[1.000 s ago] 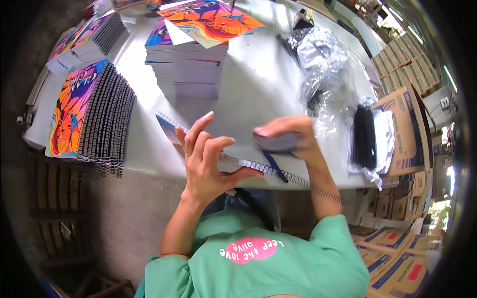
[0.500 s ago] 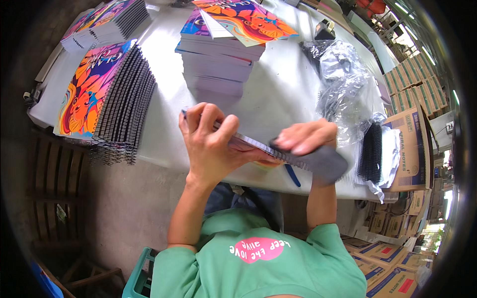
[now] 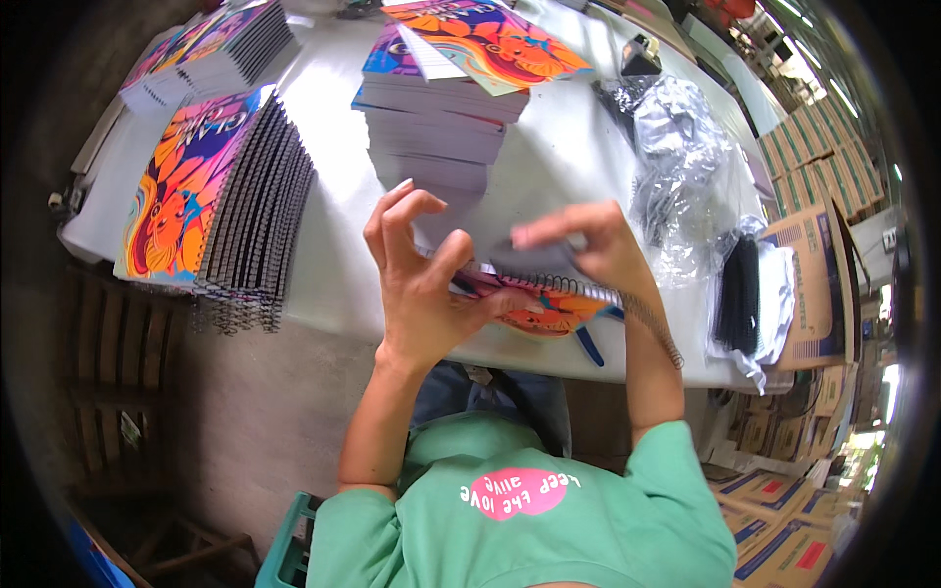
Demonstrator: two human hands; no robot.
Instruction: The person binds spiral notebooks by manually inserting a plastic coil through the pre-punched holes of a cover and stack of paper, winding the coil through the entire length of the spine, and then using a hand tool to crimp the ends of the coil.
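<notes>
My left hand [image 3: 423, 294] grips a notebook [image 3: 551, 312] with a colourful orange and purple cover, thumb below and some fingers raised above it. A black spiral coil [image 3: 652, 328] runs along the notebook's upper edge, and its loose end sticks out past the right end, in front of my right forearm. In my right hand [image 3: 600, 243] is a flat dark grey pad [image 3: 534, 259], blurred by motion, just above the coiled edge; whether it touches the coil I cannot tell. A blue handle [image 3: 590, 347], its tool mostly hidden, lies under the notebook at the table's near edge.
Coil-bound notebooks [image 3: 201, 186] are stacked at left, with another stack [image 3: 211, 54] behind. Unbound books [image 3: 436, 132] are piled beyond my hands, loose covers on top. At right are a clear plastic bag [image 3: 676, 167], black coils [image 3: 737, 299] and a cardboard box [image 3: 806, 284].
My right hand and the dark pad have moved left and away from me along the coiled edge. The coil's loose end now shows, and the notebook's cover is more visible.
</notes>
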